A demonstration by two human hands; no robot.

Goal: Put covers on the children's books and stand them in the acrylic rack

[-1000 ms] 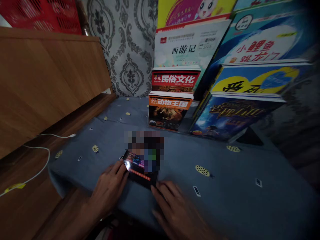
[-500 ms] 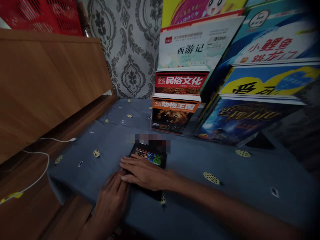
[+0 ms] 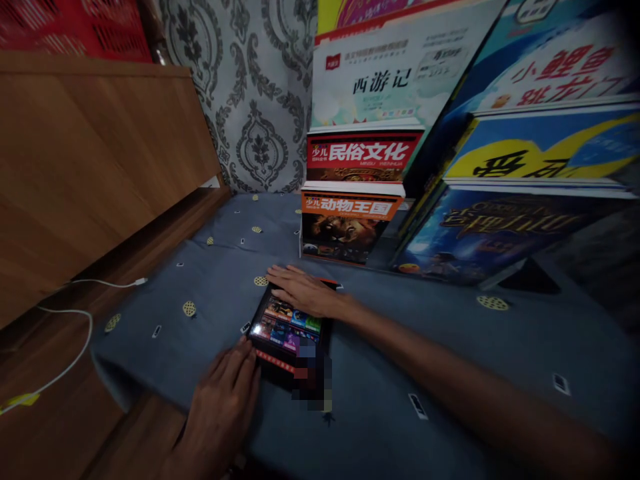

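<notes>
A dark book (image 3: 280, 328) with small colourful pictures and a red strip lies flat on the blue-grey cloth (image 3: 370, 400). Part of its lower right corner is pixelated. Across its far end my right hand (image 3: 303, 291) rests flat, fingers stretched out and pointing left. My left hand (image 3: 225, 393) is at the book's near left corner, with its fingers extended and the fingertips at the edge. The thumb of the left hand is mostly hidden. Neither hand is wrapped round the book.
Several children's books stand in a rack, among them a lion-cover book (image 3: 345, 230) and a blue book (image 3: 465, 233). A wooden cabinet (image 3: 100, 147) is at the left, with a red basket (image 3: 75, 27) on top. A white cable (image 3: 90, 333) lies below.
My right hand has slid from the book's left side up to its far end, uncovering the pictures. My left hand stays near the near left corner, now apart from the right.
</notes>
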